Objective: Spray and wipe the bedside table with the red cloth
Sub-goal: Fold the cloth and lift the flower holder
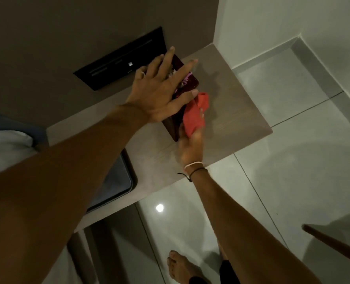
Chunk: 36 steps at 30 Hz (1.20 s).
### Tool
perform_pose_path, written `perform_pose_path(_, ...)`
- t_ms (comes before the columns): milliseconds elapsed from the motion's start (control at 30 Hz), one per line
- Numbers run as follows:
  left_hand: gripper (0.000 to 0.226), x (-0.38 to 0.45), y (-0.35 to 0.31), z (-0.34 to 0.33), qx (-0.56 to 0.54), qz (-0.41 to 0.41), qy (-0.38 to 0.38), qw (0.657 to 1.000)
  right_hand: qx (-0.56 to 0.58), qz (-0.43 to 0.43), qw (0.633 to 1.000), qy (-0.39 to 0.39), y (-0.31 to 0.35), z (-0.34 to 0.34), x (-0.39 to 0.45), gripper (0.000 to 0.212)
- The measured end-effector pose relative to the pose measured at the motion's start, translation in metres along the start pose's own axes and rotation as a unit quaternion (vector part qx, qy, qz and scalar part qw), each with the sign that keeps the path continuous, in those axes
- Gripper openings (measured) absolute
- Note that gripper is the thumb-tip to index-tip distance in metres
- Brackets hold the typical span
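Glossy pale floor tiles (pixel 282 181) lie nearest me, with my bare foot (pixel 180 267) on them. Past that, my right hand (pixel 190 148) reaches over the near edge of the wood-grain surface (pixel 241 119) of the bedside table, its fingers closed round the bunched red cloth (pixel 194 113), which rests against the tabletop beside a dark flat booklet or card (pixel 187 83). What that item is exactly, I cannot tell. My left hand (pixel 161 93) lies over it with fingers spread apart, palm down, gripping nothing so far as I can see. Beyond sits a black wall panel (pixel 120 60). No spray bottle shows anywhere. I judge I am in the wiping step, working up to the dark item that blocks part of the top. Next I would need to lift or slide it aside with my left hand, then sweep the cloth over the patch beneath it and on towards the far corner.
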<state>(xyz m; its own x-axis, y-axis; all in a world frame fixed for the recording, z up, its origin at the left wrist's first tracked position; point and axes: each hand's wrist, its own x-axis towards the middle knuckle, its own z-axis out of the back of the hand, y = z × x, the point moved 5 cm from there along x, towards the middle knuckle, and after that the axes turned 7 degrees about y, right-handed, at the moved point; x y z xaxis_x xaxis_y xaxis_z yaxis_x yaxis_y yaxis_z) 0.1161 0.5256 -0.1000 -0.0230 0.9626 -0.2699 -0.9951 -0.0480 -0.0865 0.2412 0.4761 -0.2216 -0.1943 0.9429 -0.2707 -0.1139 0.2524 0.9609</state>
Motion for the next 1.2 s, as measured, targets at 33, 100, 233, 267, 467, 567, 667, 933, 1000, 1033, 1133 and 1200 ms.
perform_pose_path(33,0.076,0.0,0.001,0.0,0.004,-0.004,-0.002,1.0,-0.036,0.013,0.999,0.008,-0.005,-0.01,-0.002,0.079)
perform_pose_path(100,0.078,-0.002,-0.001,-0.001,0.014,-0.013,-0.006,1.0,-0.068,0.013,0.998,0.006,-0.017,-0.021,-0.006,0.092)
perform_pose_path(233,0.078,-0.002,-0.003,-0.001,0.005,-0.016,-0.005,1.0,-0.115,-0.001,0.992,0.053,-0.026,-0.021,-0.03,0.103)
perform_pose_path(267,0.078,-0.001,-0.002,0.0,0.0,-0.012,0.0,1.0,-0.137,0.02,0.987,0.086,-0.028,-0.02,-0.039,0.1)
perform_pose_path(467,0.079,-0.001,-0.003,0.0,0.014,-0.024,0.009,1.0,-0.141,0.046,0.983,0.111,-0.027,-0.001,-0.079,0.041)
perform_pose_path(567,0.078,0.002,0.002,0.003,0.006,-0.022,0.016,1.0,-0.064,0.027,0.992,-0.109,-0.014,0.037,-0.079,0.042)
perform_pose_path(667,0.076,0.005,0.004,0.002,0.011,-0.019,0.026,0.999,-0.022,-0.043,0.97,-0.237,-0.012,0.052,-0.045,0.032)
perform_pose_path(933,0.072,0.011,0.009,0.006,-0.004,-0.013,0.028,1.0,-0.109,-0.048,0.993,-0.006,-0.015,-0.016,-0.003,0.1)
perform_pose_path(1000,0.071,0.014,0.01,0.006,-0.004,-0.013,0.029,0.999,-0.12,-0.055,0.991,0.012,-0.023,-0.016,-0.013,0.11)
perform_pose_path(1033,0.07,0.016,0.011,0.007,-0.007,-0.011,0.031,0.999,-0.112,-0.061,0.991,0.025,-0.024,-0.017,-0.021,0.112)
perform_pose_path(1133,0.069,0.015,0.015,0.007,-0.013,-0.005,0.037,0.999,-0.218,-0.027,0.967,0.128,-0.037,-0.033,-0.057,0.111)
perform_pose_path(1200,0.069,0.012,0.011,0.006,0.001,-0.015,0.031,0.999,-0.29,0.047,0.934,0.202,-0.041,-0.044,-0.076,0.097)
